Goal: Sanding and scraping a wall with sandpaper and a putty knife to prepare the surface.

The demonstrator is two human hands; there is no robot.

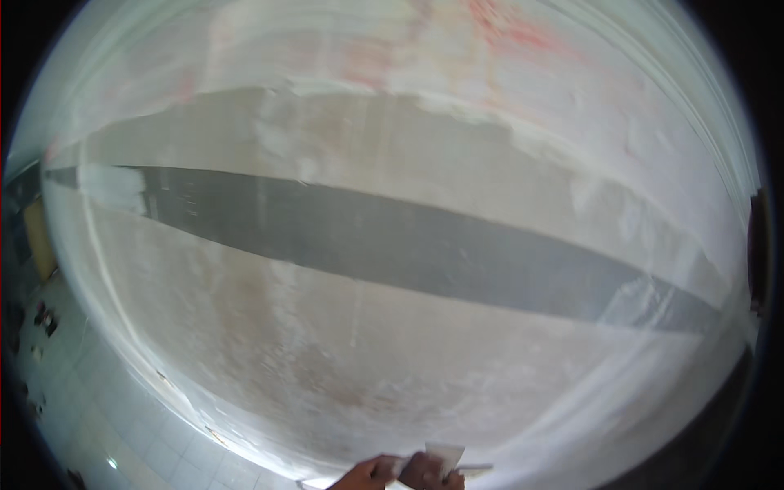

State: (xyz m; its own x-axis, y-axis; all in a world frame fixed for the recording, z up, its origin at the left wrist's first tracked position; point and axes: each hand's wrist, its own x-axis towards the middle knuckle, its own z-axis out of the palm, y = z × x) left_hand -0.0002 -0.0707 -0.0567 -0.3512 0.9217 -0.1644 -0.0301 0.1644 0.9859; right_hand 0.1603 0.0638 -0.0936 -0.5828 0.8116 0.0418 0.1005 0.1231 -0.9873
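Observation:
Both my hands show low in the picture, close together in front of the wall (392,343). My right hand (423,471) is closed, with a putty knife (446,452) in it, its pale flat blade standing up past the fingers. A thin flat edge sticks out to the right of that hand; whether it belongs to a second blade I cannot tell. My left hand (365,472) is closed just beside it, fingers bent toward a small pale piece between the hands. What the left fingers grip is mostly hidden.
A smooth dark grey band (367,233) crosses the wall between beige, whitish-smeared areas. Red stains (510,24) mark its upper part. Pale floor tiles (155,433) lie at lower left, with small dark objects (46,318) on them. A dark reddish object (757,253) stands at the right rim.

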